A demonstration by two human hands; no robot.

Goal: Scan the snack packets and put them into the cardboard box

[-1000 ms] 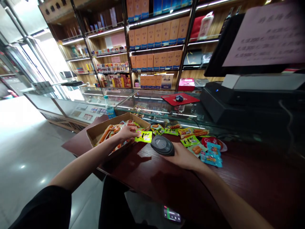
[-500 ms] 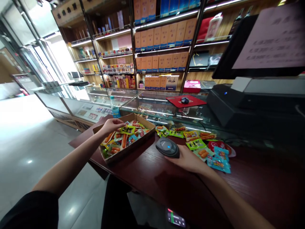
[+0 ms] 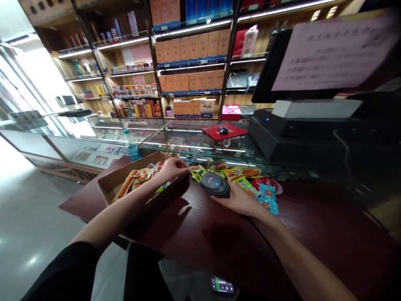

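My left hand is at the far right corner of a shallow cardboard tray, with its fingertips by a snack packet on the counter. I cannot tell whether it pinches anything. The tray holds several sausage snack packets. My right hand is shut around a black handheld barcode scanner. More packets lie loose beyond the scanner, and blue ones sit beside a red round packet.
Everything rests on a dark red wooden counter. Behind it stand a glass display case, a water bottle, a red mat with a computer mouse, a black cash register, and shelves of boxed goods.
My left hand has moved right along the tray's far rim to its corner. My right hand still grips the scanner. The whole view has swung, shifting the counter and tray left.
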